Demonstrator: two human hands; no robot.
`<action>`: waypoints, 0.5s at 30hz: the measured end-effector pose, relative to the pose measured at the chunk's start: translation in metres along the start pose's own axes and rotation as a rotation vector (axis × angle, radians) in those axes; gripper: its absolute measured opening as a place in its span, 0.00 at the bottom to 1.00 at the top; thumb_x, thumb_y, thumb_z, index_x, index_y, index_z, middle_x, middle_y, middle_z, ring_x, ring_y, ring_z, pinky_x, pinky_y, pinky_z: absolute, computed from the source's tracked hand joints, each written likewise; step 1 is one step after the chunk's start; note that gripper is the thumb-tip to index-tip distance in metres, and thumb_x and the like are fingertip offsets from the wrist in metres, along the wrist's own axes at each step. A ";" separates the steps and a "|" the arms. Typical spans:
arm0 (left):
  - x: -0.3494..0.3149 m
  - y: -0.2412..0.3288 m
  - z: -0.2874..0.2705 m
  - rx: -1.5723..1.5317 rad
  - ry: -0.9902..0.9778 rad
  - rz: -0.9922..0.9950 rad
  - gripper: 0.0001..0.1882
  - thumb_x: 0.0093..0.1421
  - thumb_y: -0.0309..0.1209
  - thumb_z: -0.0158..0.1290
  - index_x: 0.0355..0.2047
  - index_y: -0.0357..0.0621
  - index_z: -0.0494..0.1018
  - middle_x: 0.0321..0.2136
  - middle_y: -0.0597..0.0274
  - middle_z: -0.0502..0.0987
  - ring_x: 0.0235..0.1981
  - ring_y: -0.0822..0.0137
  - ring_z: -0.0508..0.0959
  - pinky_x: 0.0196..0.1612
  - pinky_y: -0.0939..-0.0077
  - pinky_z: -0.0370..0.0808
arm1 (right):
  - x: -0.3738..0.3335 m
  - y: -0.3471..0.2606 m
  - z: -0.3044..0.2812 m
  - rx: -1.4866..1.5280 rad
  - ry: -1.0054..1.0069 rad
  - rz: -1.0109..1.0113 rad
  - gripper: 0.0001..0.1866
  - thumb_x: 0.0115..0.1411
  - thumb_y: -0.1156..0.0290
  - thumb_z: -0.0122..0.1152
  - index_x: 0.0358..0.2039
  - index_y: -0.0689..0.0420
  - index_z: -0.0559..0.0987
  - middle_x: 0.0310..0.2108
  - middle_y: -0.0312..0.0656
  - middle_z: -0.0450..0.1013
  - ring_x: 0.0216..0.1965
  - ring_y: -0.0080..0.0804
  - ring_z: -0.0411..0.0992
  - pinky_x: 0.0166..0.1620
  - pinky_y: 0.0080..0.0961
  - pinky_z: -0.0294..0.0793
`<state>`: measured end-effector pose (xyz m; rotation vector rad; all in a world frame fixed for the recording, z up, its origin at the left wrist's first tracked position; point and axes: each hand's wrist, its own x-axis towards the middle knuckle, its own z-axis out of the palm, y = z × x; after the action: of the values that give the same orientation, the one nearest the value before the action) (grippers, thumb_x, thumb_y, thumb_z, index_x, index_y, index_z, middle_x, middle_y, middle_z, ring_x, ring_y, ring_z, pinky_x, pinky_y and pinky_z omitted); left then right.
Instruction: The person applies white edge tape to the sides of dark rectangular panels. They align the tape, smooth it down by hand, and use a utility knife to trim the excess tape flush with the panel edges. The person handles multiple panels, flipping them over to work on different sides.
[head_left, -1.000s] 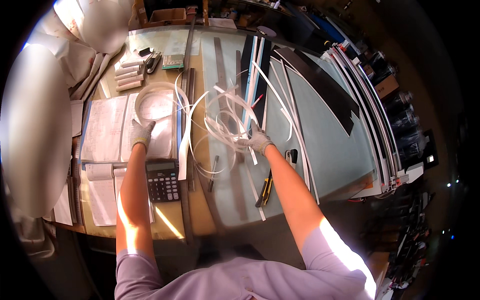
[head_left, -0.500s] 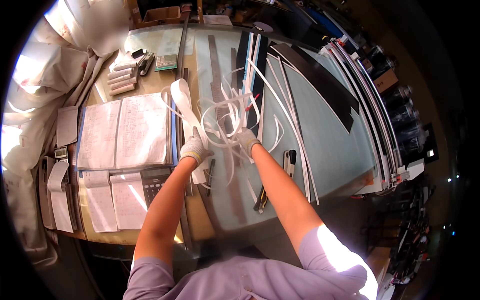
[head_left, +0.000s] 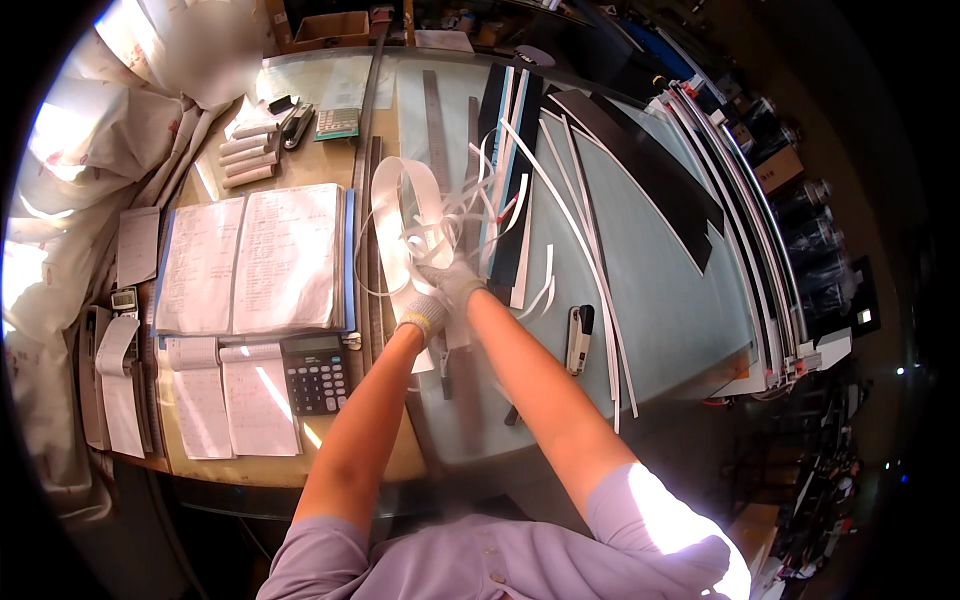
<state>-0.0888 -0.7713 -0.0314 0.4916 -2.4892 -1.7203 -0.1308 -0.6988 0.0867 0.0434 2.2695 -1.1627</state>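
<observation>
A tangle of thin white strips, with wider white bands looping up on its left, is gathered at the middle of the glass-topped table. My left hand, in a pale knitted glove, closes on the lower part of the bundle. My right hand, gloved alike, presses against it from the right, closed on the strips. Both hands touch or nearly touch, and their fingertips are partly hidden by strips and blur. A slim dark tool lies just below my left hand.
Long white strips, black panels and a stapler-like tool lie to the right. Metal rulers run up the middle. On the left are an open ledger, a black calculator and receipt pads. A long rail borders the right edge.
My hands have come together, the right one moving left to meet the left one. The strip tangle is drawn into a tighter bundle, and its wide loop stands more upright.
</observation>
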 end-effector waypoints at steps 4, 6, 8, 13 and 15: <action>-0.070 0.103 -0.024 0.020 -0.136 0.130 0.27 0.61 0.35 0.56 0.59 0.38 0.67 0.48 0.43 0.78 0.51 0.51 0.78 0.54 0.64 0.73 | 0.011 0.023 -0.027 -0.030 0.155 -0.061 0.32 0.61 0.57 0.63 0.63 0.50 0.63 0.54 0.50 0.70 0.54 0.40 0.70 0.53 0.34 0.71; -0.085 0.130 -0.046 -0.056 -0.169 0.131 0.22 0.61 0.31 0.56 0.55 0.38 0.71 0.46 0.42 0.79 0.50 0.49 0.79 0.54 0.64 0.74 | 0.027 0.031 -0.040 -0.085 0.243 -0.157 0.23 0.63 0.61 0.59 0.56 0.54 0.70 0.47 0.47 0.74 0.47 0.39 0.74 0.47 0.32 0.75; -0.089 0.122 -0.065 -0.050 -0.126 0.186 0.19 0.63 0.28 0.55 0.54 0.36 0.74 0.47 0.45 0.79 0.52 0.54 0.79 0.55 0.67 0.74 | 0.038 0.024 -0.056 0.007 0.290 -0.240 0.16 0.65 0.65 0.56 0.49 0.58 0.77 0.41 0.45 0.79 0.41 0.39 0.77 0.41 0.30 0.79; -0.126 0.095 -0.119 -0.358 0.386 0.130 0.16 0.64 0.21 0.52 0.52 0.31 0.75 0.46 0.53 0.80 0.47 0.66 0.80 0.54 0.73 0.75 | 0.009 -0.064 -0.143 0.210 0.287 -0.616 0.16 0.68 0.65 0.48 0.49 0.59 0.78 0.44 0.44 0.80 0.43 0.39 0.78 0.47 0.30 0.78; -0.143 0.083 -0.128 -0.351 0.426 0.049 0.16 0.64 0.23 0.52 0.52 0.31 0.75 0.46 0.53 0.81 0.46 0.66 0.79 0.54 0.73 0.74 | 0.029 -0.081 -0.201 0.025 0.351 -0.975 0.16 0.67 0.65 0.47 0.50 0.56 0.78 0.45 0.44 0.79 0.47 0.37 0.77 0.50 0.32 0.76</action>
<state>0.0589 -0.8166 0.1089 0.6701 -1.8503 -1.7592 -0.2740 -0.6047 0.2218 -1.0235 2.6430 -1.7444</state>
